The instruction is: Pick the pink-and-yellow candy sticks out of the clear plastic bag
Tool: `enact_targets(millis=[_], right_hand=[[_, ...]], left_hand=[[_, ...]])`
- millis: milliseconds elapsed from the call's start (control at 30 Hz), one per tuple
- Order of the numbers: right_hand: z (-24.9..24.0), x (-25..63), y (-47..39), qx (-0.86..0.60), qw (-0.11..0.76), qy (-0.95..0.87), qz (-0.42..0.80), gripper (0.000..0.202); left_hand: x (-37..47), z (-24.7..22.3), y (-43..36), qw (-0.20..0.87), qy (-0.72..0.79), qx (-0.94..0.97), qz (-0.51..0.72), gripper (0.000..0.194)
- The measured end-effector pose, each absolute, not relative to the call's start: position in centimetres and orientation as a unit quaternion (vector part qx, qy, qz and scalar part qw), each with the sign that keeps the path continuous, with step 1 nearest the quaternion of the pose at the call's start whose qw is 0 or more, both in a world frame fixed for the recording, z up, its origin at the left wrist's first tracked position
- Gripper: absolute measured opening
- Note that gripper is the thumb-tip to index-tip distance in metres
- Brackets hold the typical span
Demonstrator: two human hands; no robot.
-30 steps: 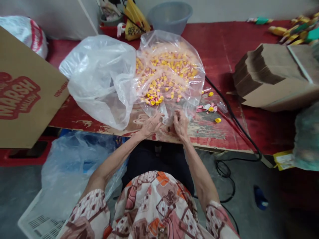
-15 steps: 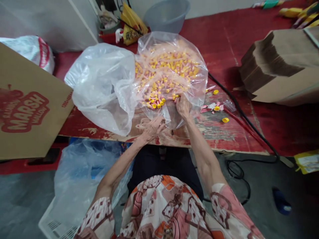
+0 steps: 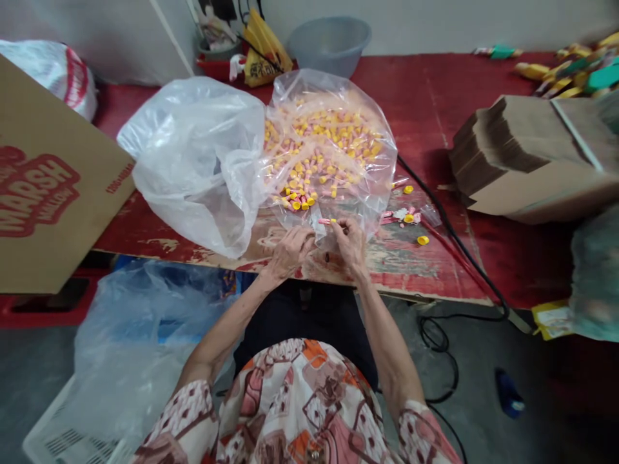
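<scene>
A clear plastic bag [image 3: 382, 142] full of small pink pieces with yellow caps lies on the red worn table [image 3: 411, 270]. At its mouth, near the table's front edge, my right hand [image 3: 349, 243] pinches one pink piece with a yellow end [image 3: 325, 221]. My left hand [image 3: 293, 250] is just to the left, fingers curled together by the bag's edge; what they hold, if anything, is too small to make out. Beside it on the left rests a crumpled translucent bag [image 3: 193, 161].
At the left stands a cardboard box [image 3: 58, 187]. Stacked brown cardboard [image 3: 527, 154] is at the right, with a black cable [image 3: 449, 219] before it. Loose yellow caps [image 3: 423, 240] lie right of the bag. A grey basin [image 3: 331, 48] stands behind.
My right hand has drawn back from the bag's contents toward the table edge, with a pink piece now in its fingers. The view has shifted slightly.
</scene>
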State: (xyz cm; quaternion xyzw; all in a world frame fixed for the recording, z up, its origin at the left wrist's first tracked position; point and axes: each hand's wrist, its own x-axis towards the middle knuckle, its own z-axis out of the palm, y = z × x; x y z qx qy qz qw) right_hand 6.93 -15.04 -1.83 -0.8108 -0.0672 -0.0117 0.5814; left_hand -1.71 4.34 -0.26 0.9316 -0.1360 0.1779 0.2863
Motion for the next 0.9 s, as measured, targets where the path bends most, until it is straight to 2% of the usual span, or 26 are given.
enact_targets(millis=[100, 267, 467, 667, 900], right_hand=[[-2.1, 4.9, -13.9, -0.806, 0.590, -0.055, -0.007, 0.049], [-2.9, 4.1, -13.5, -0.813, 0.578, -0.072, -0.015, 0.049], [-3.7, 4.3, -13.8, -0.833, 0.543, -0.095, -0.043, 0.050], [-3.8, 4.2, -13.6, -0.849, 0.515, -0.105, -0.052, 0.049], [-4.1, 3.0, -14.1, -0.854, 0.505, -0.089, -0.084, 0.050]], left_hand=[[-2.4, -1.2, 4.2, 0.267, -0.122, 0.937, 0.189, 0.031], [-2.1, -1.8, 5.0, 0.292, -0.193, 0.918, 0.187, 0.048], [-2.9, -1.8, 4.6, 0.284, -0.115, 0.923, 0.231, 0.044], [-1.4, -1.4, 5.1, 0.312, -0.065, 0.937, 0.142, 0.047], [3.2, 0.0, 7.0, 0.179, -0.040, 0.977, 0.111, 0.052]])
